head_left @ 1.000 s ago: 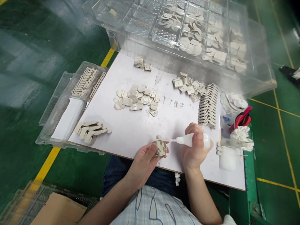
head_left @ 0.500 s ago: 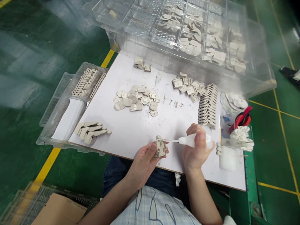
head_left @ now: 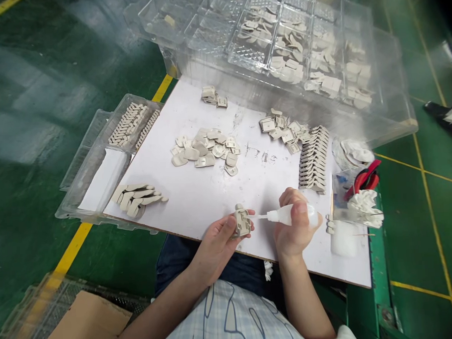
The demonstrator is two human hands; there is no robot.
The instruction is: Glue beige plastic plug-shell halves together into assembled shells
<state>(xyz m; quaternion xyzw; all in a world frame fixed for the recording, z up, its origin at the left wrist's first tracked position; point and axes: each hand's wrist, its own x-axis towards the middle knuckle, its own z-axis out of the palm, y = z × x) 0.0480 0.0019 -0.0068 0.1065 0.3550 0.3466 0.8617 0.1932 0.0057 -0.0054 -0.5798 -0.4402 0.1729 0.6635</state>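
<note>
My left hand (head_left: pixel 218 241) pinches a small beige plastic part (head_left: pixel 242 222) upright above the near edge of the white board (head_left: pixel 197 190). My right hand (head_left: pixel 293 225) is wrapped round a small clear squeeze bottle (head_left: pixel 288 215), and the bottle's thin nozzle touches the part's right side. A loose heap of beige parts (head_left: pixel 206 150) lies in the middle of the board. A neat overlapping row of parts (head_left: pixel 314 158) stands just beyond my right hand. Several longer pieces (head_left: pixel 136 197) lie fanned at the board's left edge.
A clear compartment tray (head_left: pixel 280 42) with beige parts spans the far side. A clear tray (head_left: pixel 98 165) at the left holds rows of parts. At the right stand a white cup (head_left: pixel 341 239), white cloths (head_left: pixel 364 203) and red-handled pliers (head_left: pixel 366 176). Cardboard (head_left: pixel 86 325) lies on the green floor.
The bottle's nozzle has shifted slightly down along the part in my left hand. Everything else on the board has stayed where it was.
</note>
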